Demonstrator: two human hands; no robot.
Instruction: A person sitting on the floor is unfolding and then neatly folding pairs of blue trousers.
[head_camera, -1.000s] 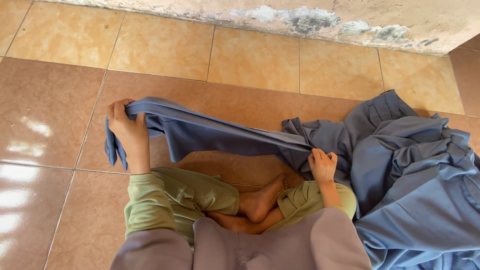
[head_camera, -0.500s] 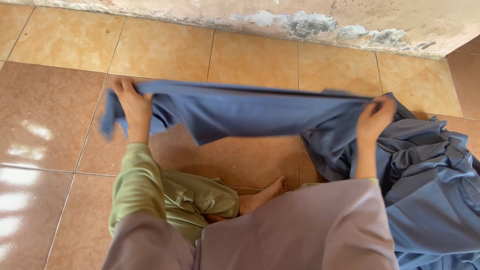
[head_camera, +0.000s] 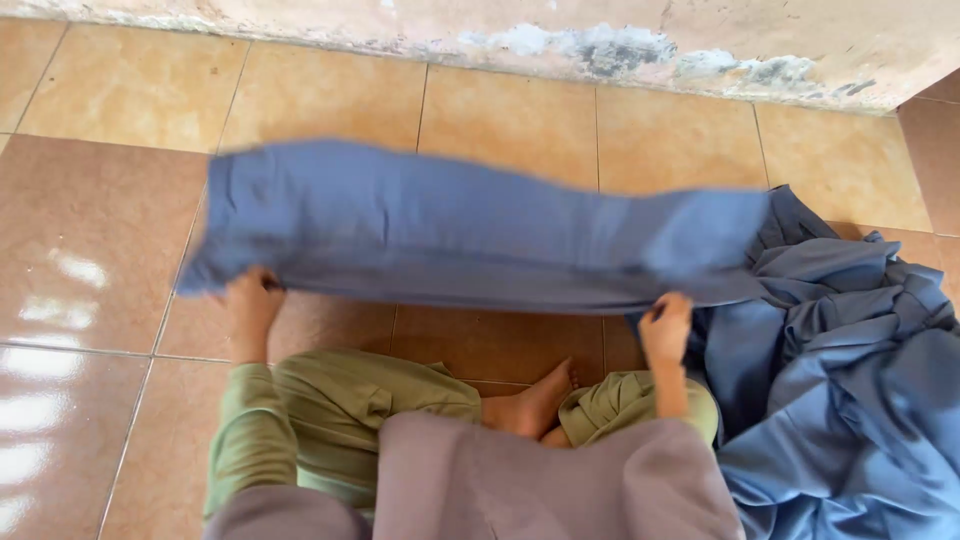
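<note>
A blue cloth (head_camera: 470, 225) is spread out in the air above the tiled floor, blurred with motion. My left hand (head_camera: 250, 305) grips its near edge at the left, and my right hand (head_camera: 667, 325) grips the same edge at the right. The cloth's right end runs into a heap of the same blue fabric (head_camera: 850, 380) on the floor. I sit cross-legged in green trousers (head_camera: 340, 410), a bare foot (head_camera: 530, 400) showing between my knees, with a mauve garment (head_camera: 540, 480) over my lap.
Glossy tan floor tiles (head_camera: 90, 260) stretch to the left and ahead. A peeling, stained wall base (head_camera: 600, 45) runs along the far edge. The blue fabric heap fills the right side.
Both hands have flung the stretched cloth forward and outward; it has opened from a narrow twisted band into a wide flat sheet, and the hands have dropped lower toward my knees.
</note>
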